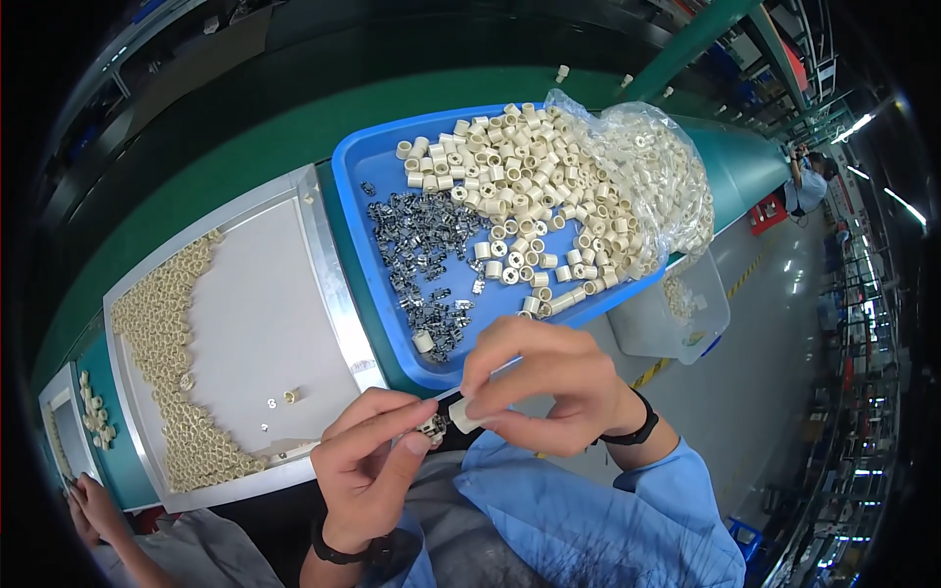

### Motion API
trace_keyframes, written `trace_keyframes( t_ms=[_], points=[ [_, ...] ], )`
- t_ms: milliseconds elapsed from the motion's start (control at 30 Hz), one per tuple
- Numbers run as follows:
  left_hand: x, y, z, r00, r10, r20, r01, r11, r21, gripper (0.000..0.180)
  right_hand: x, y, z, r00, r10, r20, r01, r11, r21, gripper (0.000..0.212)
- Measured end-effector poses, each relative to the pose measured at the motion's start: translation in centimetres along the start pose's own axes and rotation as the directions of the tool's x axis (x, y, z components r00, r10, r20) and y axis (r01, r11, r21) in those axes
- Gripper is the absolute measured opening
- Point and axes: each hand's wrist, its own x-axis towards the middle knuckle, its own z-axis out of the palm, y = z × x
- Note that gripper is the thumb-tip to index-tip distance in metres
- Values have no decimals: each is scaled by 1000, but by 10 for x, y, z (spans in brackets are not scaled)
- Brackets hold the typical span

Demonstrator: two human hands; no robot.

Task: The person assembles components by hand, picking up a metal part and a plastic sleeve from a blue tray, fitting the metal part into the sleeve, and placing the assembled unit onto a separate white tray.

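Observation:
In front of my body, just below the near edge of the blue tray [343, 196], both hands are raised close together. My left hand [372, 461] pinches a small cream fitting with metal clips [431, 427] between thumb and fingers. A cream cylindrical cap [465, 416] is held in the fingertips of my right hand [549, 387], right beside that fitting; whether the two touch I cannot tell. Inside the tray lie a heap of small metal clips [417, 235] on the left and many loose cream caps [520, 162] on the right.
A clear plastic bag of caps [652, 176] rests on the tray's right side. Left stands a metal-framed tray [368, 377] with rows of cream parts [176, 363]. A translucent bin [657, 338] sits to the right. A co-worker's hands [88, 505] show at lower left.

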Motion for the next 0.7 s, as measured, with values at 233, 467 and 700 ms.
trace_keyframes(
  t_ms=[233,467,700],
  points=[
    [-5,-4,-12,989,-42,141,56,993,-100,25,11,-16,-1,976,-116,182,141,982,-128,18],
    [-6,-7,-8,973,-186,135,221,915,-337,24,3,-17,0,964,-173,201,208,964,-167,16],
    [-6,-16,3,977,-186,104,211,912,-351,25,2,-16,-8,952,-217,216,269,929,-255,16]
  ],
)
